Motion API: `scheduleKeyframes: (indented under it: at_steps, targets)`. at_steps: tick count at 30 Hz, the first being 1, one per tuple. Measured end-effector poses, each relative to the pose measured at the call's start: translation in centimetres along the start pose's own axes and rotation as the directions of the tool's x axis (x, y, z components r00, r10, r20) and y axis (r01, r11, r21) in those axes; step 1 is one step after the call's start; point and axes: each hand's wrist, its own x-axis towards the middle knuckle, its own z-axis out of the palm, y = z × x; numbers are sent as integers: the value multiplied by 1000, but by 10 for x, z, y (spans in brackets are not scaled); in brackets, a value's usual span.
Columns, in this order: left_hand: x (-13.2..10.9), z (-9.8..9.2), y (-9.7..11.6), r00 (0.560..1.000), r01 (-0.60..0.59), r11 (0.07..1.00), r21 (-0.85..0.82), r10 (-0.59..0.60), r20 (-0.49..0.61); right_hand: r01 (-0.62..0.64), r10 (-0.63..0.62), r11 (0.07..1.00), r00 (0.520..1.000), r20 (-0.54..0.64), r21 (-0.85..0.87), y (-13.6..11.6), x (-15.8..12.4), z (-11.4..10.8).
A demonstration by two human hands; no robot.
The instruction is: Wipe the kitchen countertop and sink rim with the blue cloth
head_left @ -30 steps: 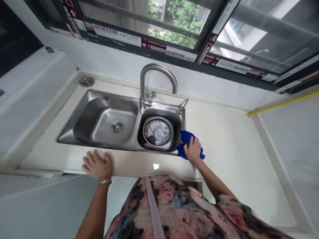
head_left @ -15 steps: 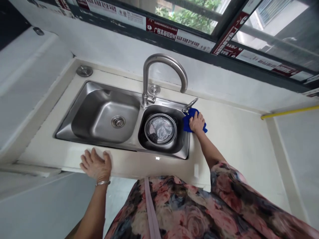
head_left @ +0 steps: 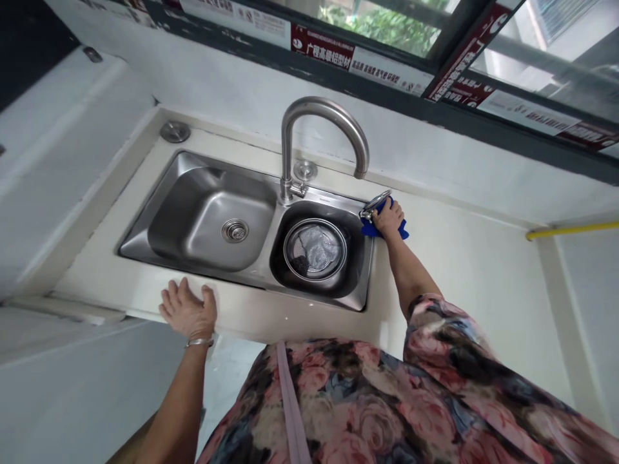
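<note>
the right hand (head_left: 389, 218), its grip closed on a blue cloth (head_left: 371, 227), wipes the far right corner of the sink (head_left: 193, 261) by a small metal fitting (head_left: 373, 204), while the left hand (head_left: 188, 312) rests flat and open on the counter (head_left: 459, 270) edge, so working round that fitting likely calls for small careful strokes.

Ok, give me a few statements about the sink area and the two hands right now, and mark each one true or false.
1. The right hand presses a blue cloth at the far right corner of the stainless steel double sink. True.
2. The left hand grips the curved steel faucet. False: it lies flat on the pale countertop edge.
3. A round metal strainer basket sits in the right basin. True.
4. Water runs from the faucet. False: none shows.
</note>
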Motion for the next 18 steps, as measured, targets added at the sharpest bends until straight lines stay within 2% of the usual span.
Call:
scheduleKeyframes:
  at_steps: [6, 11, 15, 18]
  targets:
    - [-1, 3, 0, 1000, 11, 998, -66, -12, -16, 39, -38, 999, 998, -54, 7, 3, -38, 0]
    - [-1, 2, 2, 1000, 11, 993, -116, -11, 7, 46, -49, 998, 997, -60, -52, 2, -77, 0]
    - [1, 2, 4, 1000, 7, 992, -125, -9, -14, 65, -71, 991, 996, -54, -119, 5, -120, 3]
    - [1, 3, 2, 999, -17, 990, -139, 12, -38, 158, -167, 978, 984, -59, -137, 20, -160, 8]
